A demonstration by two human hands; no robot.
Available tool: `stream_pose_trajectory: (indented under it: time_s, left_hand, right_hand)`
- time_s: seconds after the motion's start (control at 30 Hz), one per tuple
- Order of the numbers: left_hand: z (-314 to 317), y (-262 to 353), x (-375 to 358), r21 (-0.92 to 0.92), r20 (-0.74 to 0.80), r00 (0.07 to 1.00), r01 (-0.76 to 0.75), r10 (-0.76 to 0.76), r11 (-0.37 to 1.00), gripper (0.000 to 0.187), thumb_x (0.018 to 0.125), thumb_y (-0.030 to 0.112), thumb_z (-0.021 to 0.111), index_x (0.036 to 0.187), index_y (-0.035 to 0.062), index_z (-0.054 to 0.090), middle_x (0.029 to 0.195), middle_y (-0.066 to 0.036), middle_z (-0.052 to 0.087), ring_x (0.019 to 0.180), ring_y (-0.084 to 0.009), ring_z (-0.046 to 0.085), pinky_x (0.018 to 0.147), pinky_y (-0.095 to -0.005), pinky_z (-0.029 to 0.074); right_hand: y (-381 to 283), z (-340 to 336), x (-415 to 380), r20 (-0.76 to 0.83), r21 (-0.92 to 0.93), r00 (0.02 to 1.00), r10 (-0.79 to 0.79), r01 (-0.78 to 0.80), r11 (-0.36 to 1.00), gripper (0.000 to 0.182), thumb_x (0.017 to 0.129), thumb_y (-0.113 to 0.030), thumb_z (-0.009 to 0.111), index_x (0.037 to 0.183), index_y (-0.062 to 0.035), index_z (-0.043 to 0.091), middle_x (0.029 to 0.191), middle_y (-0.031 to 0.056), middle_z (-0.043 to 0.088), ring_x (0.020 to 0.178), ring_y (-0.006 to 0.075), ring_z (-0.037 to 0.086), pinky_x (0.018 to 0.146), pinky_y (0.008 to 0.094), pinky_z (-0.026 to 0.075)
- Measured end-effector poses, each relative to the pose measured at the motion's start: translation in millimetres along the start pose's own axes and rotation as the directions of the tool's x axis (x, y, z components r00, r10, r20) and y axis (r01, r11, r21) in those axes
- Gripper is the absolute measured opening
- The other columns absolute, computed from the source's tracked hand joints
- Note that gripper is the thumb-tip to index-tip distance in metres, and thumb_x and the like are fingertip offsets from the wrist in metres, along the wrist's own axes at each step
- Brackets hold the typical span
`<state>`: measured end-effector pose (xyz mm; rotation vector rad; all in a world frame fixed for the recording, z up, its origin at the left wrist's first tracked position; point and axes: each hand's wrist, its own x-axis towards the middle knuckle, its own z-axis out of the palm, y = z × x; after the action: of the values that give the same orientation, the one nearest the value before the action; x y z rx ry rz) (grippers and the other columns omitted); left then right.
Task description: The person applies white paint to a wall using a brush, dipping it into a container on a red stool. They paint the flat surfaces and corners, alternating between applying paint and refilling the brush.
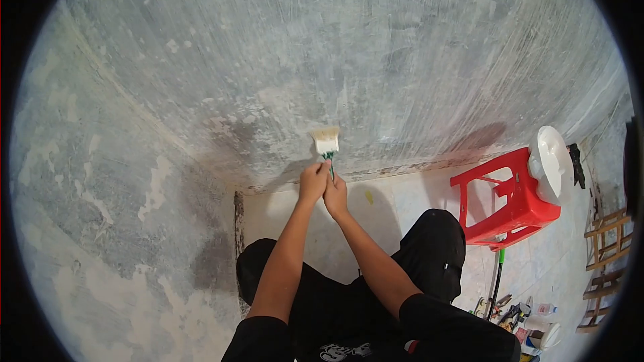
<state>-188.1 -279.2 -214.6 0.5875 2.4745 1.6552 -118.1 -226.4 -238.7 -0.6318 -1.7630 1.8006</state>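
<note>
A wide paintbrush (327, 141) with pale bristles, a white-coated ferrule and a green handle is up against the lower part of the grey, patchy wall (376, 47). Both hands meet on its handle. My left hand (312, 183) has its fingers closed at the handle's upper end, and my right hand (335, 194) is wrapped round the handle just beside and below it. The bristles point up, away from me. Shadows of hands and brush fall on the wall to the left.
On the right, a red plastic stool (513, 194) bears a white basin (553, 161). Behind it are wooden frames (609, 240). A pole (497, 278) and assorted tools and bottles (530, 315) lie lower right. A second wall (114, 214) rises on the left, meeting the first at a corner.
</note>
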Motion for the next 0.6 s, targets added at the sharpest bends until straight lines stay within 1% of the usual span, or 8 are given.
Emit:
stream_pose_trajectory:
  time_s: [0.1, 0.13, 0.23, 0.3, 0.33, 0.4, 0.47, 0.6]
  left_hand:
    - [19, -77, -10, 0.296, 0.147, 0.971, 0.14, -0.19, 0.945, 0.047, 0.097, 0.042, 0.062, 0.08, -0.0001, 0.072, 0.07, -0.014, 0.068, 0.064, -0.0218, 0.062, 0.065, -0.0383, 0.049]
    - [19, -77, -18, 0.298, 0.143, 0.973, 0.131, -0.18, 0.946, 0.047, 0.097, 0.042, 0.062, 0.08, -0.0001, 0.072, 0.07, -0.014, 0.068, 0.064, -0.0218, 0.062, 0.065, -0.0383, 0.049]
    - [8, -49, -23, 0.171, 0.256, 0.921, 0.255, -0.293, 0.952, 0.043, 0.1, 0.038, 0.059, 0.084, 0.0002, 0.073, 0.074, -0.009, 0.069, 0.066, -0.0186, 0.061, 0.066, -0.0349, 0.05]
    - [-18, -2, -28, -0.217, 0.437, 0.867, 0.358, -0.238, 0.908, 0.041, 0.104, 0.034, 0.055, 0.09, -0.0008, 0.073, 0.081, -0.005, 0.069, 0.07, -0.0143, 0.061, 0.067, -0.0304, 0.05]
    - [-33, 29, -29, -0.217, 0.433, 0.872, 0.347, -0.228, 0.912, 0.041, 0.104, 0.034, 0.055, 0.09, -0.0008, 0.073, 0.081, -0.005, 0.069, 0.07, -0.0143, 0.061, 0.067, -0.0304, 0.05]
    - [-67, 98, -31, -0.215, 0.253, 0.967, 0.046, 0.01, 0.976, 0.039, 0.105, 0.032, 0.053, 0.097, -0.0029, 0.069, 0.083, -0.006, 0.068, 0.077, -0.0107, 0.061, 0.073, -0.0286, 0.05]
    - [-98, 158, -16, -0.23, 0.136, 0.968, -0.174, 0.209, 0.958, 0.042, 0.107, 0.032, 0.049, 0.096, -0.0031, 0.07, 0.086, -0.006, 0.069, 0.079, -0.011, 0.061, 0.073, -0.0285, 0.05]
    - [-128, 270, 13, -0.495, -0.043, 0.951, -0.285, 0.305, 0.82, 0.046, 0.109, 0.034, 0.047, 0.095, -0.0037, 0.071, 0.086, -0.005, 0.07, 0.078, -0.0118, 0.062, 0.073, -0.0282, 0.051]
  right_hand:
    - [49, -7, -27, -0.013, -0.162, 0.965, 0.262, -0.261, 0.952, 0.04, 0.105, -0.031, 0.049, 0.098, 0.003, 0.069, 0.076, 0.0175, 0.068, 0.071, 0.0242, 0.064, 0.069, 0.0386, 0.049]
    - [51, -11, -36, -0.012, -0.156, 0.968, 0.252, -0.251, 0.955, 0.04, 0.105, -0.031, 0.049, 0.098, 0.003, 0.069, 0.076, 0.0175, 0.068, 0.071, 0.0242, 0.064, 0.069, 0.0386, 0.049]
    - [29, -15, -45, -0.051, -0.167, 0.987, 0.153, -0.16, 0.973, 0.04, 0.105, -0.03, 0.049, 0.096, 0.0027, 0.07, 0.081, 0.0185, 0.071, 0.074, 0.0267, 0.068, 0.073, 0.0383, 0.05]
    - [-7, -12, -50, -0.109, -0.073, 0.994, -0.016, 0.008, 0.997, 0.036, 0.106, -0.027, 0.051, 0.103, 0.0028, 0.07, 0.083, 0.0187, 0.071, 0.075, 0.0253, 0.07, 0.073, 0.0363, 0.052]
    - [-37, -8, -49, -0.109, -0.067, 0.994, -0.027, 0.02, 0.998, 0.036, 0.106, -0.027, 0.051, 0.103, 0.0028, 0.07, 0.083, 0.0187, 0.071, 0.075, 0.0253, 0.07, 0.073, 0.0363, 0.052]
    - [-113, 2, -40, -0.178, 0.063, 0.946, -0.272, 0.286, 0.956, 0.031, 0.106, -0.024, 0.053, 0.111, 0.0027, 0.068, 0.085, 0.0198, 0.071, 0.075, 0.0235, 0.071, 0.071, 0.0344, 0.053]
    - [-177, 6, -22, -0.085, 0.07, 0.913, -0.4, 0.406, 0.911, 0.03, 0.105, -0.022, 0.054, 0.116, 0.0033, 0.066, 0.085, 0.0215, 0.07, 0.076, 0.0212, 0.071, 0.068, 0.0333, 0.052]
    - [-284, 23, 17, -0.027, 0.145, 0.851, -0.525, 0.523, 0.84, 0.028, 0.104, -0.02, 0.054, 0.115, 0.003, 0.065, 0.085, 0.0254, 0.068, 0.076, 0.0317, 0.072, 0.067, 0.036, 0.052]
